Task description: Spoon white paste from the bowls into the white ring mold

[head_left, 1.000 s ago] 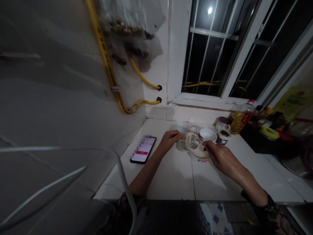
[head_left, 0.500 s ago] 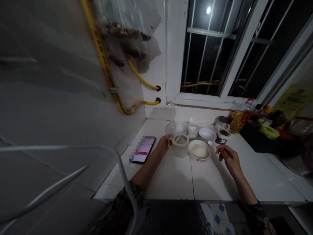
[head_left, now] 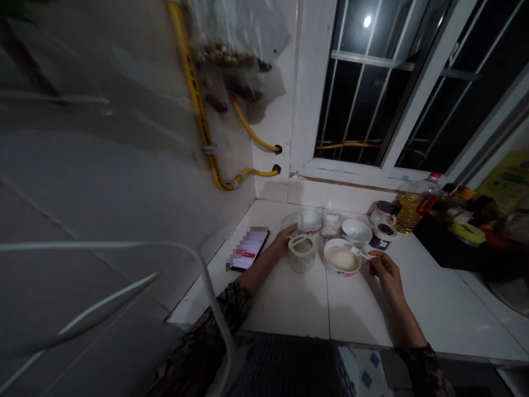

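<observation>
My right hand (head_left: 384,271) pinches the handle of a small white spoon (head_left: 359,252), its head over the right side of a white bowl (head_left: 342,272). In that bowl lies an off-white, pale mass (head_left: 341,258); whether it is powder or liquid I cannot tell. My left hand (head_left: 285,238) has its fingers closed at the edge of a clear round lid (head_left: 291,223), tilted up behind an open, cloudy jar (head_left: 301,260). The jar stands on the counter left of the bowl. Part of my left fingers is hidden by the lid and jar.
Behind stand another bowl (head_left: 312,221), a small glass jar (head_left: 330,225), a white bowl (head_left: 356,232) and a dark-filled jar (head_left: 384,236). An oil bottle (head_left: 409,212) and a black box (head_left: 436,242) are at right. A phone (head_left: 250,249) lies left; a pale metal bar (head_left: 212,298) crosses the near left.
My right hand has brought the spoon left and down, from beside the bowl's rim to over its contents. My left hand stays by the lid. The view has shifted slightly.
</observation>
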`<state>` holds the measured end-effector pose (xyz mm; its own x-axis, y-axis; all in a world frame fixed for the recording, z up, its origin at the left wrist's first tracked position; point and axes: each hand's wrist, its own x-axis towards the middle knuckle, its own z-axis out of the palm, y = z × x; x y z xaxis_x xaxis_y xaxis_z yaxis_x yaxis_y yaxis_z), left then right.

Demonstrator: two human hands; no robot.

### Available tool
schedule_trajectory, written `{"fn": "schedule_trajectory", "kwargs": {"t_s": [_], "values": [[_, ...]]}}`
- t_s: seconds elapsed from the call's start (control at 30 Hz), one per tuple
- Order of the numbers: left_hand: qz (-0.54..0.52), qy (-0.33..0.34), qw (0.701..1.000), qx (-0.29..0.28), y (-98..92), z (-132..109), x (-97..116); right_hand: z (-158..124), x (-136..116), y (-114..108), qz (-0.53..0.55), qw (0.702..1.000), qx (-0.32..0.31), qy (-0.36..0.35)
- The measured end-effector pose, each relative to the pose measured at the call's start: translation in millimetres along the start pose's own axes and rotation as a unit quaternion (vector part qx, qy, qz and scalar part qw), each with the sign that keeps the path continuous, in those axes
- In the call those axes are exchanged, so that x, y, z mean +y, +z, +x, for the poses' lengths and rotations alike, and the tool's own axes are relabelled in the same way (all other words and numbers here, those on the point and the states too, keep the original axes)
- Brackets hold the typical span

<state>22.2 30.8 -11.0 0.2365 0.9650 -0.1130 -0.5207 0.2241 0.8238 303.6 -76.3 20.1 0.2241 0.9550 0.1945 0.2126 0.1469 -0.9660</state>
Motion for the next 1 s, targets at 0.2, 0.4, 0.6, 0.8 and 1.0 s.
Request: {"fn": "schedule_trajectory", "kwargs": {"t_s": [0.2, 0.4, 0.6, 0.8, 1.0], "values": [[0.039, -0.027, 0.999, 0.003, -2.3, 19, -6, 0, 4, 9, 0.03, 0.999, 0.003, 0.019], [0.087, -0.031, 0.996, 0.003, -4.9, 33, -7, -2, 7, 13, 0.047, 0.998, 0.01, 0.032], [0.126, 0.003, 0.992, 0.007, 0.1, 32, -9, -4, 9, 14, 0.067, 0.997, 0.015, 0.033], [0.179, 0.038, 0.982, 0.05, -9.7, 26, -9, -3, 12, 9, 0.075, 0.997, 0.014, 0.021], [0.251, 0.069, 0.963, 0.075, -31.0, -14, -3, -3, 18, 6, 0.099, 0.995, 0.013, 0.014]]}}
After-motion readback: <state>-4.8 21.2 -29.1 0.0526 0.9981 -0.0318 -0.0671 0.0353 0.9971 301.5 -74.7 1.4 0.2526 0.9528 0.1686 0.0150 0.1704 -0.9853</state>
